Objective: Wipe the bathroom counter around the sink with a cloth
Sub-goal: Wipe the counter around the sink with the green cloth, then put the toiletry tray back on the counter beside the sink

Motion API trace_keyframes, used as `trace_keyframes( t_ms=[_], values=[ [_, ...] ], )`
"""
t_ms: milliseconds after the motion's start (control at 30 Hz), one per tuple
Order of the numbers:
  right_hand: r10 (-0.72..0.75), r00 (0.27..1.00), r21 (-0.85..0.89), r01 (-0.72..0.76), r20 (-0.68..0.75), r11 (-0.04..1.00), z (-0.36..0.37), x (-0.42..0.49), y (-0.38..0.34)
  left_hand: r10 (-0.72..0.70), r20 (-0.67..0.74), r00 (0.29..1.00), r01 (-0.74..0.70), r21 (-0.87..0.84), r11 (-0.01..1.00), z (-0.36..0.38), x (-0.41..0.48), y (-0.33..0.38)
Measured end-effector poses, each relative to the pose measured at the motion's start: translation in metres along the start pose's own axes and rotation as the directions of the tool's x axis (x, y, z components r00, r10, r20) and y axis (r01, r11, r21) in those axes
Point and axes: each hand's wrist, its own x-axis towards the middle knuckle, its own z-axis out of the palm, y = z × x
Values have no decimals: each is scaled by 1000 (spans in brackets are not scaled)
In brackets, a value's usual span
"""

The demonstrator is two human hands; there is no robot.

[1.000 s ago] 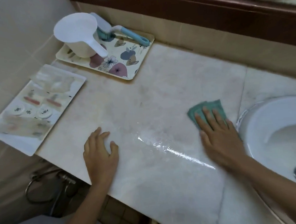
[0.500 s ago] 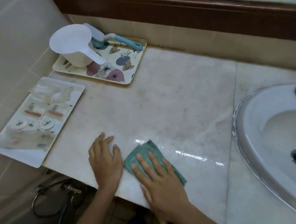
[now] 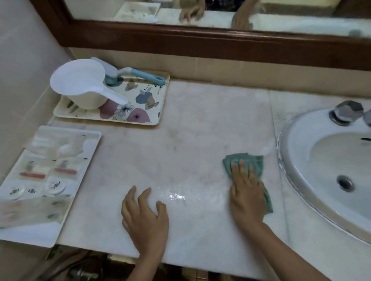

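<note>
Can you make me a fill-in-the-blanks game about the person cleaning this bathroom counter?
1. The right hand presses the green cloth onto the counter, just ____ of the sink.
2. The left hand rests on the counter and holds ____.
3. The brush on the flowered tray has a ____ handle.

Missing words: left; nothing; blue.

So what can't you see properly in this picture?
All in the head view:
- Teal cloth: its middle is hidden under the right hand.
- Sink: cut off by the right edge of the picture.
- Taps: blurred, one cut by the same edge.
- Packets on the white tray: print too small and blurry to read.
</note>
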Motion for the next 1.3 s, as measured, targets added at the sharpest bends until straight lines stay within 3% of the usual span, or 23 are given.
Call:
trace_keyframes(
  t_ms=[67,133,233,300,400,467,533,600,667,767,833,933,1033,1133,1300],
  values=[
    [-160,986,140,150,57,979,14,-18,-28,-18,15,1000,18,-21,1000,-2,2,-1],
    [-251,959,369,188,131,910,18,-35,-50,-19,36,999,22,-87,996,-9,3,0],
    [-162,960,742,-65,229,667,-2,-45,-73,-53,122,991,91,-338,937,-33,0,7],
    [-154,950,820,-145,272,553,-16,-49,-84,-115,303,946,273,-550,790,-57,-7,18],
    [-330,931,788,86,155,610,-23,-63,-96,-21,623,782,555,-681,478,-79,-19,38],
    [-526,839,686,300,142,663,-17,-72,-100,43,679,733,646,-714,270,-86,-25,49],
    [-626,741,624,375,243,686,-13,-74,-101,-23,665,747,660,-736,153,-86,-29,50],
    [-594,757,689,277,273,670,-16,-72,-98,-153,623,767,641,-753,149,-80,-32,45],
    [-442,869,748,138,223,649,-20,-68,-92,-250,594,765,639,-749,176,-74,-33,40],
    [-301,927,663,80,226,745,-27,-57,-87,-292,585,756,638,-759,132,-72,-37,41],
    [-245,889,596,-38,387,802,-31,-46,-88,-288,598,748,639,-766,70,-72,-39,44],
    [-250,719,627,-318,648,711,-36,-28,-96,-295,596,747,615,-788,-32,-68,-42,46],
    [-292,692,593,-241,660,768,-31,-7,-110,-361,556,749,610,-791,47,-68,-41,41],
    [-330,706,473,-8,627,881,-20,23,-134,-414,509,755,626,-747,223,-77,-31,23],
    [-369,680,154,357,634,921,1,59,-184,-514,396,761,591,-749,299,-114,2,-42]
  ],
)
